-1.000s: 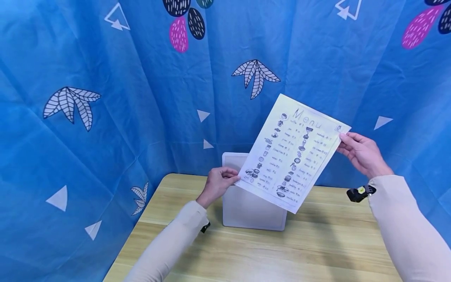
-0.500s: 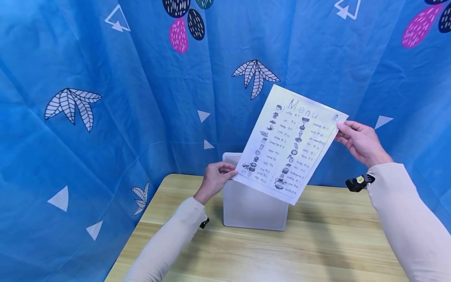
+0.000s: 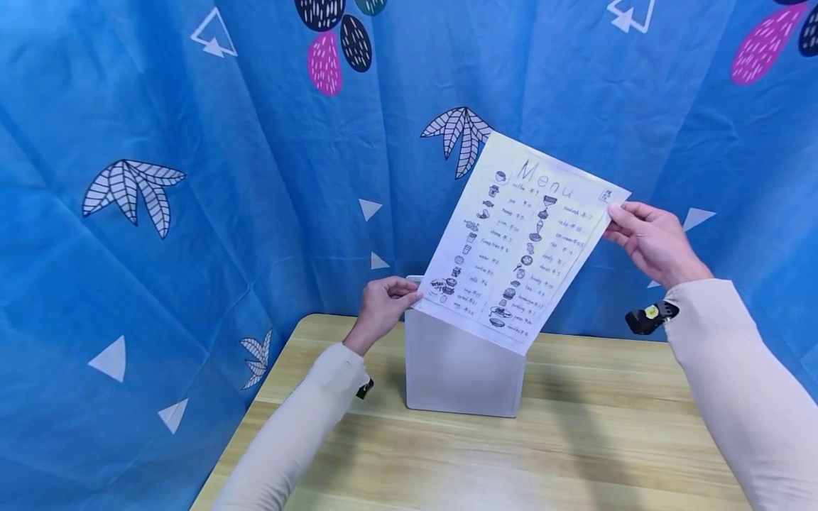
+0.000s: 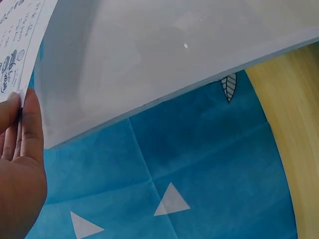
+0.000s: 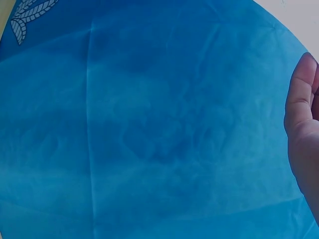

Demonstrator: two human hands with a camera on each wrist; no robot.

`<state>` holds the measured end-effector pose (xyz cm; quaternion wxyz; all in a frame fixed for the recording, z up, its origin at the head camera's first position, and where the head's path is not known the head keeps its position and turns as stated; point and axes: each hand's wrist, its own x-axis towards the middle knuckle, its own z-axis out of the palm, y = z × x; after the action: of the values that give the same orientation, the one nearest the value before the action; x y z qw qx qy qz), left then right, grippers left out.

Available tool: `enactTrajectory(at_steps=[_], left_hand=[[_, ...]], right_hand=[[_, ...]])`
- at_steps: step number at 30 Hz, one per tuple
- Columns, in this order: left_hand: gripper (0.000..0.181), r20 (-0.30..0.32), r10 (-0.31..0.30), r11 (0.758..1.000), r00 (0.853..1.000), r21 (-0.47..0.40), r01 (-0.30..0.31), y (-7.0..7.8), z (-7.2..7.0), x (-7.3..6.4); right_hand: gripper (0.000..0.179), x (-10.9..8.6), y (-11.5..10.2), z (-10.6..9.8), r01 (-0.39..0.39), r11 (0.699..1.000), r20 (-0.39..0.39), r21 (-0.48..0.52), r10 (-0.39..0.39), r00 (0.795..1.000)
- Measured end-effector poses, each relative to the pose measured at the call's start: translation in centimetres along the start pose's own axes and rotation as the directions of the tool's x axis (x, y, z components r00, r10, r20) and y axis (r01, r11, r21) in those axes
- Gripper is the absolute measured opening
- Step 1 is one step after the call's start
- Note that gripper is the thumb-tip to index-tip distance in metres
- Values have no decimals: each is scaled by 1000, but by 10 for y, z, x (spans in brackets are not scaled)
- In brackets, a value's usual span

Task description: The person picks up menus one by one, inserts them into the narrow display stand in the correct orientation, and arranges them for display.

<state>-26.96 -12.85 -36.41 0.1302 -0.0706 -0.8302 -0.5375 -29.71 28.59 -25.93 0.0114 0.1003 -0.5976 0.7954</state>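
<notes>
The left hand [image 3: 382, 310] is pinching the menu sheet [image 3: 519, 245] by its near left corner, the right hand [image 3: 657, 243] by its far right; it is hanging tilted above the tabletop [image 3: 460, 461], partly hiding a white board [image 3: 465, 372]. Uneven pulling could crease it.

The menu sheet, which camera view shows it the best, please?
The head view: nearly all of the menu sheet shows, with title and both columns. The left wrist view shows only a printed part, upper left; the right wrist view, only a pale patch, probably the sheet, upper right.
</notes>
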Motion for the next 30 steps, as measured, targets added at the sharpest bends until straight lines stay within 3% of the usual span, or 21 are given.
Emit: enactTrajectory(at_steps=[12, 22, 30], left_hand=[[16, -37, 44, 999, 998, 29, -43, 9, -15, 13], [19, -44, 37, 998, 998, 59, -35, 14, -24, 19], [15, -66, 92, 993, 994, 78, -87, 22, -27, 31]], right_hand=[[29, 10, -6, 11, 6, 999, 1, 52, -6, 1000], [31, 16, -10, 19, 31, 1000, -23, -2, -31, 999], [32, 21, -20, 24, 21, 1000, -45, 19, -20, 999]])
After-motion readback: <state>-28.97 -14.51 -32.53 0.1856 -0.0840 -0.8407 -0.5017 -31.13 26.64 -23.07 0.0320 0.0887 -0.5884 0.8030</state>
